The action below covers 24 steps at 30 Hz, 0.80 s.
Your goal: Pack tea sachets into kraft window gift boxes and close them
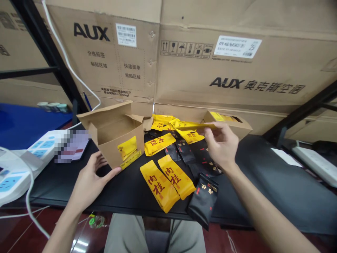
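My left hand (pixel 94 179) grips the lower part of an open kraft paper box (pixel 106 149), thumb at its front bottom edge. The box is tilted, its flaps up, and yellow packets (pixel 128 149) show through its front window. My right hand (pixel 221 142) pinches the end of a yellow packet (pixel 195 125) held nearly flat above the pile. Two yellow packets (pixel 159 186) lie side by side near the table's front edge. Beside them a black packet (pixel 204 200) sticks out over the edge. More black packets (pixel 185 151) and yellow packets (pixel 159 143) lie scattered behind.
Another kraft box (pixel 240 128) with a window stands at the back right. Large cardboard cartons (pixel 184 70) wall off the back. At left are a white power strip (pixel 39 154) with cables and a phone-like slab (pixel 76 149). A second power strip (pixel 313 163) lies right.
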Motion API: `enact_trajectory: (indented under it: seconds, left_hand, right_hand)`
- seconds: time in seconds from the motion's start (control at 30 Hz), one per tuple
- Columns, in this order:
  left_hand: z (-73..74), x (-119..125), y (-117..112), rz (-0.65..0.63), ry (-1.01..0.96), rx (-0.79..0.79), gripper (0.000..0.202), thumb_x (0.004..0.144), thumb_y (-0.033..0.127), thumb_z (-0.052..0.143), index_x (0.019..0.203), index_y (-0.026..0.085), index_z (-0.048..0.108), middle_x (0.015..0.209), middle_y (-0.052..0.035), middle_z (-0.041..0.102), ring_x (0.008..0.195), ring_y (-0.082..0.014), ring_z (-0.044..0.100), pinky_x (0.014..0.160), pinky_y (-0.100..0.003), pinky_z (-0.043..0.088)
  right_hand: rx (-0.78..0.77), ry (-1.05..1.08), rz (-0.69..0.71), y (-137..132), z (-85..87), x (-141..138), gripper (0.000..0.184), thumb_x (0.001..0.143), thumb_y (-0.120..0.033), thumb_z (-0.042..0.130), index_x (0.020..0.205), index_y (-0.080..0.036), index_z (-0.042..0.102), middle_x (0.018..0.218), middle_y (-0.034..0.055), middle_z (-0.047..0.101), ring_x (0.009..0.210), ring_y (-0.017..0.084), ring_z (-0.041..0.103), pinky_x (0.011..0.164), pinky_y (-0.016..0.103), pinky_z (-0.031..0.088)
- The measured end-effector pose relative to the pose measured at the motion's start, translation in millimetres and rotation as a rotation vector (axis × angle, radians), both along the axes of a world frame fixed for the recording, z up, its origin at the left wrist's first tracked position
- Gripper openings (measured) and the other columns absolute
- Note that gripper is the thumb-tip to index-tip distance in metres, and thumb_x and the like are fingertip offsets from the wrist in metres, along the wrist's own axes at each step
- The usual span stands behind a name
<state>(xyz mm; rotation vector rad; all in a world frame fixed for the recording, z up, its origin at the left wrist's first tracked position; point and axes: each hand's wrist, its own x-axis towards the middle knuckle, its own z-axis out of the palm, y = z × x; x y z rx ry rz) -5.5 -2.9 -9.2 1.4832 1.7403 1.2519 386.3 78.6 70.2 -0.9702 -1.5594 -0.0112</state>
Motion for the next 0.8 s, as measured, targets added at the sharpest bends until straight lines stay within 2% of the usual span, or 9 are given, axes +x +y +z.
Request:
enact_trajectory:
  seconds: [0.13, 0.2, 0.3, 0.43, 0.57, 0.7, 0.8]
  left_hand:
    - [1.5, 0.5, -0.4, -0.023, 0.023, 0.034, 0.072, 0.074, 0.061, 0.084, 0.132, 0.029, 0.055, 0.138, -0.0103, 0.073, 0.127, -0.0343, 0.072, 0.116, -0.056, 0.055]
    - [1.9, 0.9, -0.4, -0.014, 0.033, 0.037, 0.074, 0.073, 0.062, 0.085, 0.131, 0.028, 0.055, 0.136, -0.0109, 0.074, 0.125, -0.0347, 0.073, 0.115, -0.057, 0.056]
    - [2.4, 1.5, -0.3, -0.008, 0.043, 0.039, 0.076, 0.072, 0.063, 0.085, 0.132, 0.026, 0.055, 0.134, -0.0130, 0.075, 0.122, -0.0355, 0.074, 0.113, -0.058, 0.056]
    - [2.7, 2.3, -0.2, -0.015, 0.044, 0.047, 0.077, 0.072, 0.062, 0.084, 0.133, 0.025, 0.055, 0.137, -0.0149, 0.074, 0.123, -0.0349, 0.074, 0.114, -0.057, 0.056]
    - [2.9, 3.3, 0.4, -0.028, 0.037, 0.059, 0.075, 0.073, 0.061, 0.084, 0.132, 0.024, 0.054, 0.135, -0.0147, 0.074, 0.122, -0.0337, 0.075, 0.113, -0.056, 0.057]
    - [4.6, 4.1, 0.9, -0.018, 0.049, 0.070, 0.071, 0.073, 0.059, 0.084, 0.129, 0.024, 0.056, 0.132, -0.0140, 0.076, 0.120, -0.0343, 0.076, 0.110, -0.056, 0.058]
    - [5.3, 4.1, 0.8, -0.015, 0.057, 0.064, 0.070, 0.073, 0.058, 0.083, 0.129, 0.024, 0.056, 0.132, -0.0142, 0.075, 0.119, -0.0347, 0.076, 0.111, -0.057, 0.058]
  right_hand:
    - [0.128, -0.163, 0.210, -23.3, 62.6, -50.6, 0.012, 0.101, -0.029, 0.062, 0.108, -0.024, 0.070, 0.099, 0.0031, 0.079, 0.085, 0.017, 0.078, 0.081, 0.035, 0.068]
    - [0.231, -0.299, 0.288, -33.2, 91.0, -76.4, 0.014, 0.102, -0.022, 0.059, 0.107, -0.023, 0.071, 0.100, 0.0018, 0.078, 0.086, 0.014, 0.076, 0.082, 0.030, 0.065]
    - [0.235, -0.528, 0.339, -39.3, 119.2, -110.8, 0.018, 0.103, -0.017, 0.054, 0.108, -0.020, 0.071, 0.105, 0.0003, 0.077, 0.092, 0.012, 0.073, 0.088, 0.027, 0.060]
    - [0.045, -0.838, 0.282, -35.3, 135.6, -149.2, 0.025, 0.104, -0.017, 0.048, 0.115, -0.021, 0.071, 0.108, 0.0015, 0.073, 0.099, 0.016, 0.071, 0.091, 0.031, 0.055]
    - [-0.120, -1.074, 0.266, -31.4, 142.7, -181.9, 0.021, 0.098, -0.010, 0.054, 0.103, -0.016, 0.073, 0.098, 0.0067, 0.072, 0.103, 0.022, 0.070, 0.092, 0.035, 0.053]
    - [-0.251, -1.176, 0.343, -29.0, 144.2, -208.6, 0.022, 0.092, -0.004, 0.055, 0.098, -0.011, 0.074, 0.104, 0.0127, 0.073, 0.108, 0.028, 0.071, 0.094, 0.040, 0.054]
    - [-0.304, -1.156, 0.419, -25.3, 144.7, -225.3, 0.021, 0.089, -0.005, 0.059, 0.101, -0.011, 0.076, 0.110, 0.0120, 0.074, 0.110, 0.029, 0.072, 0.095, 0.042, 0.055]
